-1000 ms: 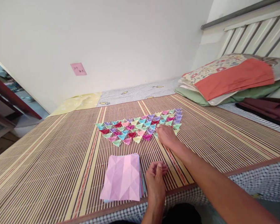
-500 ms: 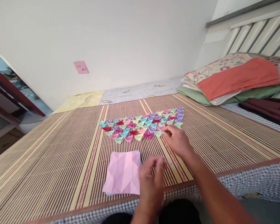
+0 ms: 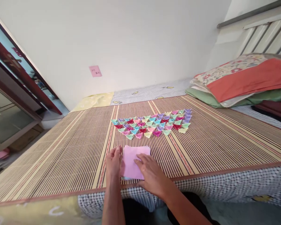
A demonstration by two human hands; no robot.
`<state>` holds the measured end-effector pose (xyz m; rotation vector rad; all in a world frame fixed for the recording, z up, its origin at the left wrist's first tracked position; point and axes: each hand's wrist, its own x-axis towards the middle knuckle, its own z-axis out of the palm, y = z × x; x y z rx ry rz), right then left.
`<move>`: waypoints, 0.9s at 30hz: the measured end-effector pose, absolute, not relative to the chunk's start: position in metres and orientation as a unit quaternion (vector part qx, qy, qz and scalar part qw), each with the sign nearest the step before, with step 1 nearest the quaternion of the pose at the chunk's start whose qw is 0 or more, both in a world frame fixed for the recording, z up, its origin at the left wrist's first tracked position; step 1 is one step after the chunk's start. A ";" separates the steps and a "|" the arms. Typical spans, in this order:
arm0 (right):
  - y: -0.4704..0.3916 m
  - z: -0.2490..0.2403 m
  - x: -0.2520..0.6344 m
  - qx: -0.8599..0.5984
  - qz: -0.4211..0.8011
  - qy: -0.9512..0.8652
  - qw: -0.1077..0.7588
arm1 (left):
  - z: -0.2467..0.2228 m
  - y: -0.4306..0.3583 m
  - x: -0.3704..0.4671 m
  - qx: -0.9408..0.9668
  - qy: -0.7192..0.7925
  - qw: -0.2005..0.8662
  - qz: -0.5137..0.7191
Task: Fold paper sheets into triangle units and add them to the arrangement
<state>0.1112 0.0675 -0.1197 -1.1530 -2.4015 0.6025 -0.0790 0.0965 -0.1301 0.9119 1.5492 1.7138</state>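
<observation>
Resting flat on the pink paper stack [image 3: 133,161], the person's right hand [image 3: 152,176] lay with its fingers spread over the top sheet, its grip open and closed around nothing. The left hand [image 3: 113,162] sat just beside the stack's left edge, fingers together and touching that edge; its grip was loose too, not clamped on the paper. The stack lay on the striped bamboo mat [image 3: 201,143] near the front edge of the bed, with a thin sliver of blue sheets showing under the pink one.

Farther back on the mat, a patch of small folded paper pieces [image 3: 152,126] in pink, red, teal, green, yellow and purple lay packed in rows, well apart from both hands. To the far right, pillows [image 3: 243,79] in orange, floral and green were piled against the headboard [image 3: 262,34]. A small pink note [image 3: 95,71] was stuck on the white wall, and a mirror [image 3: 9,93] leaned at the left.
</observation>
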 end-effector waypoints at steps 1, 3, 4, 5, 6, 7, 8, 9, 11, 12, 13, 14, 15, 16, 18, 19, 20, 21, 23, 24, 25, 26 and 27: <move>0.067 -0.121 0.112 -0.417 0.216 -0.858 0.207 | -0.130 0.097 -0.078 0.345 0.585 0.342 0.649; 0.068 -0.120 0.115 -0.420 0.217 -0.854 0.215 | -0.128 0.096 -0.078 0.333 0.576 0.376 0.645; 0.068 -0.119 0.116 -0.421 0.217 -0.853 0.220 | -0.127 0.095 -0.079 0.329 0.573 0.387 0.643; 0.068 -0.117 0.118 -0.422 0.217 -0.851 0.226 | -0.126 0.094 -0.080 0.324 0.570 0.396 0.642; 0.068 -0.116 0.118 -0.422 0.216 -0.849 0.232 | -0.125 0.094 -0.081 0.320 0.568 0.403 0.642; 0.068 -0.115 0.118 -0.424 0.213 -0.848 0.238 | -0.123 0.093 -0.082 0.316 0.566 0.409 0.643; 0.068 -0.115 0.117 -0.425 0.211 -0.846 0.243 | -0.123 0.093 -0.083 0.312 0.564 0.413 0.644; 0.068 -0.115 0.115 -0.426 0.208 -0.845 0.249 | -0.122 0.093 -0.084 0.310 0.562 0.416 0.644; 0.068 -0.118 0.110 -0.427 0.204 -0.841 0.262 | -0.120 0.093 -0.084 0.306 0.562 0.419 0.644; 0.068 -0.120 0.106 -0.430 0.203 -0.837 0.271 | -0.120 0.093 -0.083 0.305 0.562 0.419 0.644; 0.068 -0.122 0.103 -0.435 0.203 -0.830 0.283 | -0.120 0.094 -0.083 0.305 0.562 0.419 0.645; 0.068 -0.124 0.099 -0.442 0.204 -0.821 0.298 | -0.120 0.094 -0.083 0.305 0.561 0.417 0.647; 0.067 -0.126 0.096 -0.450 0.207 -0.809 0.317 | -0.119 0.094 -0.082 0.305 0.560 0.414 0.650; 0.067 -0.126 0.094 -0.458 0.211 -0.795 0.338 | -0.119 0.094 -0.082 0.306 0.558 0.409 0.654; 0.066 -0.123 0.094 -0.463 0.229 -0.766 0.383 | -0.118 0.094 -0.081 0.313 0.554 0.398 0.661; 0.067 -0.119 0.095 -0.460 0.244 -0.751 0.405 | -0.117 0.093 -0.081 0.319 0.551 0.392 0.664; 0.068 -0.114 0.099 -0.455 0.263 -0.736 0.427 | -0.115 0.091 -0.080 0.327 0.546 0.387 0.667; 0.070 -0.108 0.103 -0.448 0.286 -0.718 0.449 | -0.112 0.089 -0.079 0.337 0.539 0.384 0.670; 0.077 -0.094 0.112 -0.430 0.345 -0.677 0.487 | -0.102 0.085 -0.075 0.361 0.521 0.380 0.674; 0.082 -0.087 0.116 -0.416 0.383 -0.656 0.500 | -0.095 0.083 -0.073 0.374 0.508 0.381 0.676; 0.087 -0.080 0.119 -0.398 0.421 -0.635 0.512 | -0.087 0.082 -0.071 0.391 0.493 0.388 0.674; 0.093 -0.075 0.120 -0.377 0.458 -0.618 0.516 | -0.079 0.081 -0.070 0.414 0.469 0.403 0.668; 0.099 -0.071 0.120 -0.359 0.492 -0.600 0.519 | -0.070 0.082 -0.068 0.431 0.447 0.424 0.659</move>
